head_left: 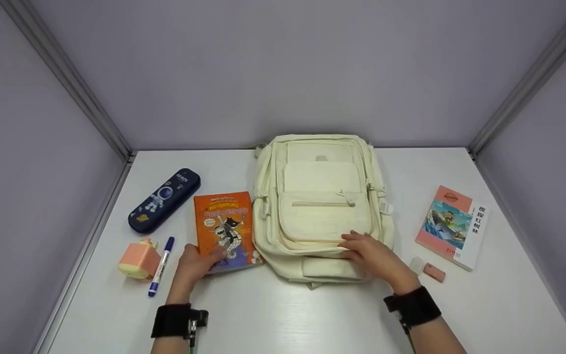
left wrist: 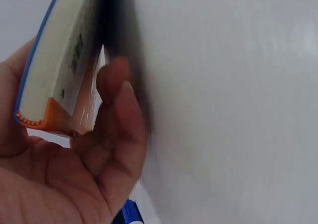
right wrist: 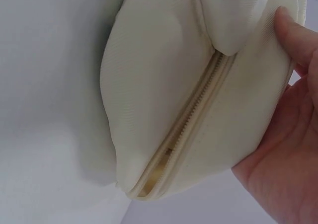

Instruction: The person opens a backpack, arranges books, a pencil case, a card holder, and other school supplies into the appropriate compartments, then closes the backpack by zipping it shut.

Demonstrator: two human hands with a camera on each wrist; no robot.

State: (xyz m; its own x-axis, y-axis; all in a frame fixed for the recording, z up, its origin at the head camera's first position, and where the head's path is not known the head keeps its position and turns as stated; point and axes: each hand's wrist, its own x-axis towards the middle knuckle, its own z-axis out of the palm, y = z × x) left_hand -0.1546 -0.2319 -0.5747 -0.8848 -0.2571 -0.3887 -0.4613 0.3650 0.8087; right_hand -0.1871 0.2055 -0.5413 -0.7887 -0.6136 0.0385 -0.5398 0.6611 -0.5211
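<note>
My left hand (head_left: pixel 196 264) grips the lower left corner of an orange comic-style book (head_left: pixel 224 221), thumb on the cover. In the left wrist view the page edges of the book (left wrist: pixel 54 60) are tilted up from the table, with curled fingers under it. A cream backpack (head_left: pixel 325 182) lies flat to the book's right, its front pockets facing up. At its lower right my right hand (head_left: pixel 379 258) holds the front edge. The right wrist view shows the thumb on the backpack fabric (right wrist: pixel 149 75), beside a partly open zipper; the fingertips are hidden there.
Left of the book lie a dark blue pencil case (head_left: pixel 164 200), a pink and yellow box-shaped item (head_left: pixel 140 259) and a blue-and-white marker (head_left: pixel 161 267). On the right are a pink and white book (head_left: pixel 452 227) and a small pink-and-white eraser (head_left: pixel 434 272). Walls enclose the table's back and sides.
</note>
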